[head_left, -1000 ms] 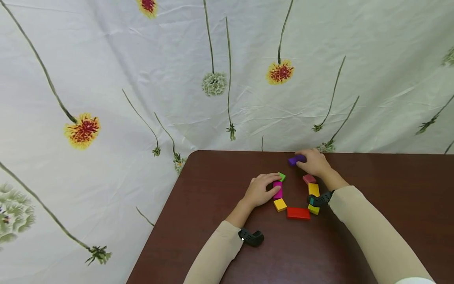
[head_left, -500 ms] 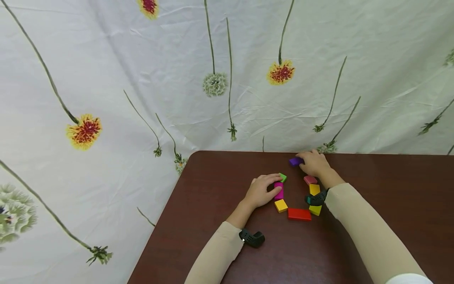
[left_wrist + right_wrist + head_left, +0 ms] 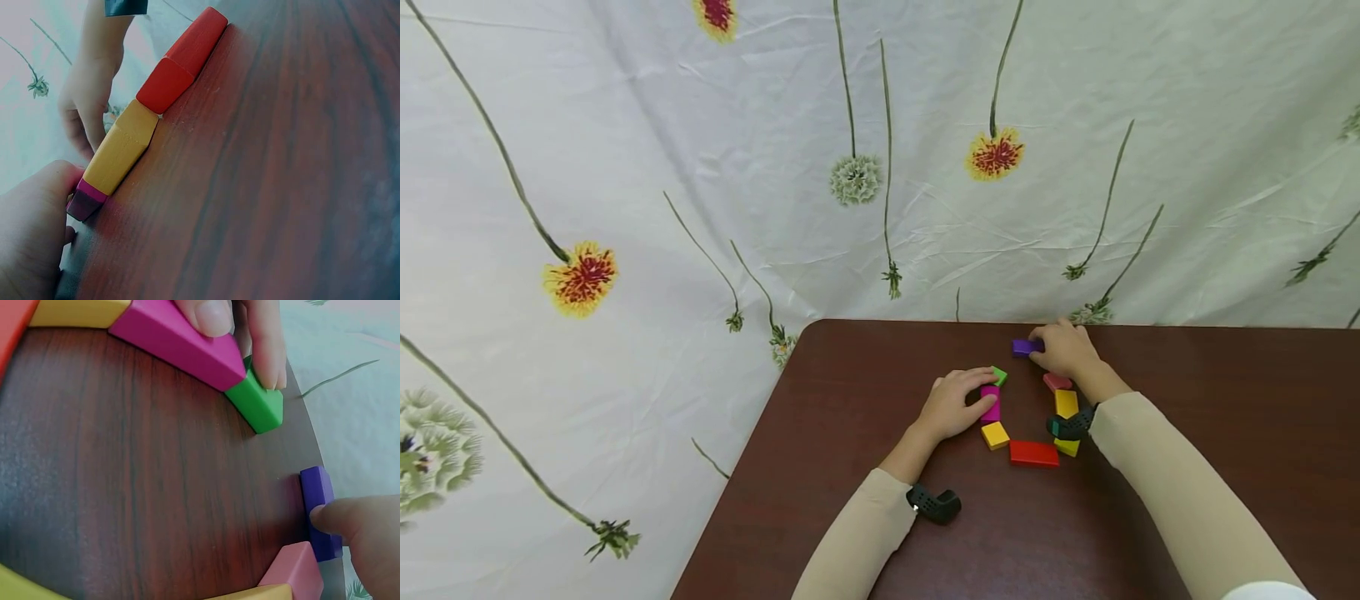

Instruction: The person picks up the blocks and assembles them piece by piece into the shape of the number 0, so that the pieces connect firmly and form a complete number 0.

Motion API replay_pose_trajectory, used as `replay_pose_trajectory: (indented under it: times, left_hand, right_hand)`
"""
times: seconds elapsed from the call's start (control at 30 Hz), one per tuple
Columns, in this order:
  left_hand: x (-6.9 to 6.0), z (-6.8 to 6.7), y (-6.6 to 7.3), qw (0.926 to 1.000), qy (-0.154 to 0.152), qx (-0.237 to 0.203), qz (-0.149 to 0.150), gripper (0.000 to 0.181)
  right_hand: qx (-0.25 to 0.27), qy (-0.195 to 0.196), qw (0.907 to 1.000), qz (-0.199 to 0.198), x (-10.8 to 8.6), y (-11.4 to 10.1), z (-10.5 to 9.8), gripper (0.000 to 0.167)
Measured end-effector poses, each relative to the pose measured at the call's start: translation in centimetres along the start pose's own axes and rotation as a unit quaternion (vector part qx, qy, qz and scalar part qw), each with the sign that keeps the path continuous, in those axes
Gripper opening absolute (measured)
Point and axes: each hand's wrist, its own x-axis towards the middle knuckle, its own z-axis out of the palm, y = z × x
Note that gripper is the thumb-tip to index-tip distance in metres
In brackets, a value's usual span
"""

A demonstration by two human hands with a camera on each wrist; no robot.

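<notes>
My right hand point(image 3: 1063, 348) pinches a purple block point(image 3: 1027, 348) near the table's far edge. In the right wrist view its thumb lies on the inner face of the purple block point(image 3: 317, 487); its other fingers are mostly hidden. My left hand point(image 3: 953, 403) rests its thumb on a magenta block point(image 3: 187, 347) and its fingertips on a small green block point(image 3: 257, 406) touching the magenta one's end. A pink block point(image 3: 294, 572) stands close to the purple one, on the right side of a ring of coloured blocks.
A yellow block point(image 3: 996, 435), a red block point(image 3: 1033, 453), a yellow-green block point(image 3: 1067, 447) and another yellow block point(image 3: 1066, 403) continue the ring on the brown table point(image 3: 850, 392). Behind the table hangs a white flowered cloth point(image 3: 760, 125).
My right hand has drawn the purple block slightly nearer and turned it straighter, roughly along the table's far edge. My left hand stays on the magenta and green blocks.
</notes>
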Motion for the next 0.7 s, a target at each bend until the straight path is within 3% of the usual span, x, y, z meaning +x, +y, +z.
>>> replay_pose_trajectory:
  times: [0.4, 0.7]
  left_hand:
    - [-0.1, 0.4, -0.1, 1.0000, -0.001, -0.002, -0.002, 0.040]
    - [0.0, 0.0, 0.1, 0.9998, -0.010, -0.010, -0.012, 0.040]
  right_hand:
    - [0.076, 0.038, 0.9961, -0.023, -1.1, 0.4, 0.9, 0.034]
    - [0.082, 0.049, 0.9934, -0.064, -2.0, -0.3, 0.8, 0.029]
